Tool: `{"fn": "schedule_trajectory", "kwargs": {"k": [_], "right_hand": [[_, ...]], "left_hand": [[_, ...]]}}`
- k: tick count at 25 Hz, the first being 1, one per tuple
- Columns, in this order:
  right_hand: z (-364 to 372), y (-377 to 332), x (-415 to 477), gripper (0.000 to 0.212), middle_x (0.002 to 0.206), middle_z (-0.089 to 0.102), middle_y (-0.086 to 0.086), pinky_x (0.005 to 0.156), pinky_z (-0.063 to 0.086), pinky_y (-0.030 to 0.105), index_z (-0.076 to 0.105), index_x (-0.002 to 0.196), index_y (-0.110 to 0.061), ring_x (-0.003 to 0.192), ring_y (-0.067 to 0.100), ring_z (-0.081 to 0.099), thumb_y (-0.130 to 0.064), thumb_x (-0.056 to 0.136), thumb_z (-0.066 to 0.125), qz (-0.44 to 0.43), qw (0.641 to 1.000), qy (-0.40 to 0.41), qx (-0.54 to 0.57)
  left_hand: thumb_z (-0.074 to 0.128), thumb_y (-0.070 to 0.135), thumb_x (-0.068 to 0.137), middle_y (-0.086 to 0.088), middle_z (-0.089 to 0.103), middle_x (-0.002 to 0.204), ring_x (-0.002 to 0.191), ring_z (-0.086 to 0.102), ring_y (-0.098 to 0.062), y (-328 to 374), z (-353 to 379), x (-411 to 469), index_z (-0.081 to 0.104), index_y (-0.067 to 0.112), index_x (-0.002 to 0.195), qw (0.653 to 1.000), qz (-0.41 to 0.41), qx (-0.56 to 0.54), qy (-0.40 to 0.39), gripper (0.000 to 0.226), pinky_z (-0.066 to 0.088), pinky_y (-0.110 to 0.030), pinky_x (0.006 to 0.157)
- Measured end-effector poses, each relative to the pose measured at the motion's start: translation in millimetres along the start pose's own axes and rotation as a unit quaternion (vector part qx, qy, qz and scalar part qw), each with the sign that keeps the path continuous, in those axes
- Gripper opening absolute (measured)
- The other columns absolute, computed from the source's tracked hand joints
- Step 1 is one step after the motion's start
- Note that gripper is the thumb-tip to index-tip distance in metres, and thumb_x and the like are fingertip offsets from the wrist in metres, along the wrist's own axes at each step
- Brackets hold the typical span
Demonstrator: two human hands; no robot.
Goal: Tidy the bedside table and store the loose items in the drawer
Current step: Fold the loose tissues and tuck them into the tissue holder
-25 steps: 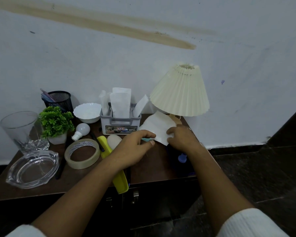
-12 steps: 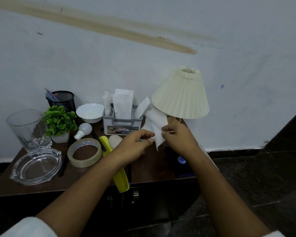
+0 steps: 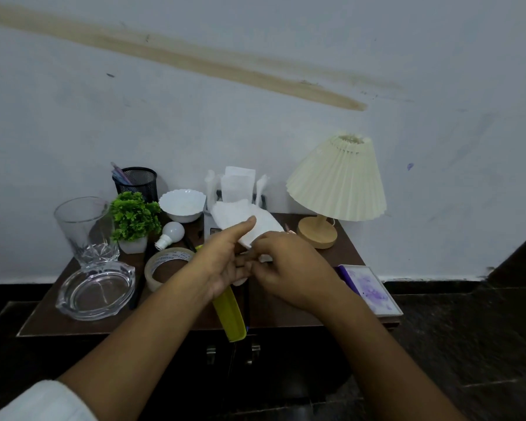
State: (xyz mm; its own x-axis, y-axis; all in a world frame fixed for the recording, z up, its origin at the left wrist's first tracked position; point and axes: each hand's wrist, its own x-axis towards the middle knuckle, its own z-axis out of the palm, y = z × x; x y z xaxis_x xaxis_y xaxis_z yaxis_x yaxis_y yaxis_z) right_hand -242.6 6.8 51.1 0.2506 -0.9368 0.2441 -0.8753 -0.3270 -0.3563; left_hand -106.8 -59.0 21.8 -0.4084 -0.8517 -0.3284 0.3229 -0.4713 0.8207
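I watched the tissue [image 3: 240, 214] shift left, away from the lamp [image 3: 337, 183], to above the table's [image 3: 58, 317] middle. It lay lengthwise left to right, the left hand [image 3: 219, 265] and right hand [image 3: 292, 268] both pinching its near edge.

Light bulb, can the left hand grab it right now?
Probably not yet: the left hand holds the tissue together with the right hand. Once free, likely yes; the light bulb lies uncovered beside the plant.
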Motion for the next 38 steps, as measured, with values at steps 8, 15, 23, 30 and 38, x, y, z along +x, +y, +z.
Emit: {"fn": "schedule_trajectory", "kwargs": {"k": [8,15,23,30,38], "right_hand": [[12,13,18,0.03,0.103,0.072,-0.009,0.082,0.059,0.032,0.068,0.114,-0.021,0.097,0.006,0.068,-0.042,0.093,0.068,0.136,0.945,0.123,0.272],[23,8,37,0.015,0.103,0.077,0.007,0.084,0.062,0.042,0.074,0.105,-0.009,0.098,0.023,0.073,-0.016,0.093,0.069,0.225,0.858,0.089,0.452],[20,0,42,0.004,0.098,0.076,0.007,0.072,0.06,0.037,0.072,0.093,-0.009,0.094,0.026,0.07,-0.011,0.091,0.069,0.263,0.813,0.134,0.502],[22,-2,39,0.011,0.103,0.078,0.009,0.084,0.061,0.05,0.072,0.101,-0.01,0.1,0.031,0.073,-0.006,0.09,0.069,0.253,0.793,0.134,0.538],[26,-3,46,0.012,0.098,0.078,0.005,0.08,0.063,0.042,0.074,0.096,-0.011,0.095,0.025,0.075,-0.021,0.095,0.068,0.227,0.819,0.123,0.513]], "left_hand": [[0.063,0.005,0.093,-0.014,0.075,0.114,0.105,0.072,-0.03,9,-25,-6,0.061,0.003,0.128,0.996,0.08,-0.029,0.025,0.035,0.062,-0.042,0.073],[0.059,-0.008,0.091,-0.011,0.075,0.114,0.108,0.071,-0.03,8,-28,-14,0.064,0.007,0.124,0.992,0.109,0.059,0.013,0.037,0.06,-0.046,0.085],[0.067,0.003,0.092,-0.009,0.076,0.096,0.091,0.072,-0.022,9,-40,-14,0.069,0.011,0.113,0.979,0.16,0.108,0.073,0.023,0.055,-0.025,0.059],[0.071,0.027,0.092,-0.004,0.075,0.111,0.101,0.073,-0.02,13,-38,-24,0.065,0.017,0.123,0.977,0.173,0.096,0.078,0.033,0.059,-0.041,0.085],[0.067,0.011,0.093,-0.007,0.077,0.11,0.105,0.072,-0.028,16,-39,-23,0.07,0.011,0.121,0.982,0.159,0.088,0.042,0.028,0.059,-0.047,0.088]]}}
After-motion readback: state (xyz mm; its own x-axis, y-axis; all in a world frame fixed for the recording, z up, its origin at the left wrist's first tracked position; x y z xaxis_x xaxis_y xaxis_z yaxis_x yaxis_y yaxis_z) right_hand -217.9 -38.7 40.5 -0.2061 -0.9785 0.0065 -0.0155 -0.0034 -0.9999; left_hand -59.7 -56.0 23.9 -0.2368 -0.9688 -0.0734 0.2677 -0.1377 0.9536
